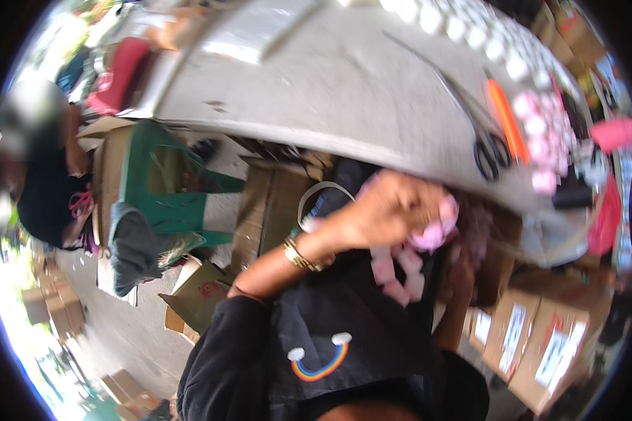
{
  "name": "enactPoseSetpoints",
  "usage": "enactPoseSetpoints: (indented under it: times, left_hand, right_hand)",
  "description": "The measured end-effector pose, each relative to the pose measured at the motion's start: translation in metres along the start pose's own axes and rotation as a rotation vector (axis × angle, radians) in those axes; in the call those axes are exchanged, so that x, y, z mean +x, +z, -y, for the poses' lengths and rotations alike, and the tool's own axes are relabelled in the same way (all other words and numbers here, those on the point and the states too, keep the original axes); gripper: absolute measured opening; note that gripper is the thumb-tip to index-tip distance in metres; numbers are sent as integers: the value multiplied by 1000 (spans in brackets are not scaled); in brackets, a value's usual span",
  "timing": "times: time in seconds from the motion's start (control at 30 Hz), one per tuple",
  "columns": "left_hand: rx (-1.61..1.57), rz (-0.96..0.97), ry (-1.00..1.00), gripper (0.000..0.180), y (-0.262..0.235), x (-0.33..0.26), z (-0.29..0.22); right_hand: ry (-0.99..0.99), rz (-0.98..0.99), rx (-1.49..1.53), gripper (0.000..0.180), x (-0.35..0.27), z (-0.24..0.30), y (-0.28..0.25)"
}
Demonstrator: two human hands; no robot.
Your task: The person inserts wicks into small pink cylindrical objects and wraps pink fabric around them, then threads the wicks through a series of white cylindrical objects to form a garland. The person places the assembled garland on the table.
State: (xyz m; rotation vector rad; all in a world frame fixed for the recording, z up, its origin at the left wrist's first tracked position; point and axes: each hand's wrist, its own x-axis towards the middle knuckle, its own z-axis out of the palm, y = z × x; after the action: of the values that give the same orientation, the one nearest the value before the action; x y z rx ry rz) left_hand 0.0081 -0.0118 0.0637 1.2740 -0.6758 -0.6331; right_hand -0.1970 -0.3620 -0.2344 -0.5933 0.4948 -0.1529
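My left hand [393, 210], with a gold-coloured bracelet or watch on its wrist, is in front of the table edge. Its fingers are curled round a soft-looking pink piece [437, 228]. Below it hangs a cluster of pale pink blocky pieces [398, 275] against the black apron [344, 309], which bears a rainbow. To the right, my right hand [462, 270] is smeared by motion beside a blurred mauve-pink bunch [475, 235]. Its fingers are hard to make out, and whether it grips the bunch is unclear.
On the grey table [316, 91] lie black-handled scissors [490, 151], an orange-handled tool [507, 121], pink pieces [541, 137] and rows of white pieces [470, 35]. Cardboard boxes [534, 337] stand at right. A green plastic chair [165, 175] and another person [45, 168] are at left.
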Motion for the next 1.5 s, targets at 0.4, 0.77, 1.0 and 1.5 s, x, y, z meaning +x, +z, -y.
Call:
enactPoseSetpoints:
  times: [0.4, 0.77, 1.0, 1.5]
  left_hand:
    - [-1062, -10, -397, 18, -15, -40, 73]
    - [-968, -104, -250, 57, 6, -37, 103]
    - [-1059, -102, -143, 60, -4, -49, 65]
    - [-595, -307, 3, 35, -8, -39, 52]
  right_hand:
    - [-250, 450, -281, 57, -34, 9, 246]
    - [-721, 540, -895, 45, -39, -32, 327]
    - [-572, 690, -971, 84, -28, -4, 309]
    - [-709, 462, -1113, 60, -77, 4, 365]
